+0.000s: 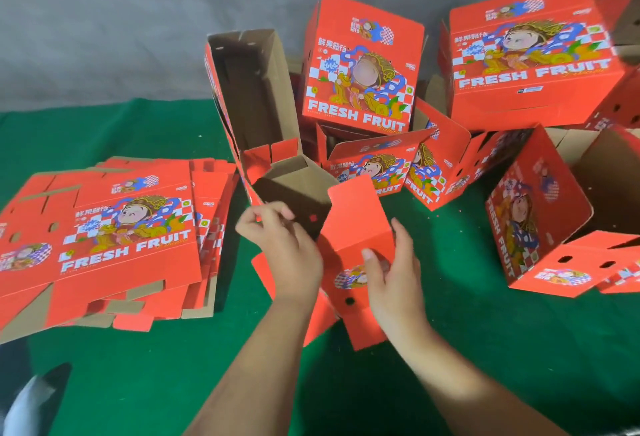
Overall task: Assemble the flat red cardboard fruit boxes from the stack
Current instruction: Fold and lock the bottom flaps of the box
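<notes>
White block capitals reading "FRESH FRUIT" run across the top sheet of the stack of flat boxes (104, 245), which lies on the green mat (485, 349) at the near left. Above the lettering sits a cartoon figure in a gold headdress, blue swirls, a white checker pattern and a line of Chinese characters too small to read surely. The same print shows on the assembled boxes heaped at the far right: one upright box (360, 65) carries "FRESH FRUIT" and a blue burst with "666", another (530, 51) further right shows the words at a slant, and a tipped box (540, 214) at the right has the lettering running up its side.

In the near middle both bare forearms reach forward to the half-folded box (311, 189). The left hand (284, 245) has its fingers curled, pinching the edge of a brown inner flap. The right hand (394, 273) is spread fairly wide, thumb pressed on the red outer panel and fingers wrapped behind its right edge, holding that panel up. The box stands open between the stack and the heap, its far end rising as a tall trough.

The cardboard is corrugated, plain brown inside and glossy red outside, cut with tabs, slots and small round holes. Beyond the mat lies grey floor (138, 20). A dark shoe (38, 401) shows at the near left corner.
</notes>
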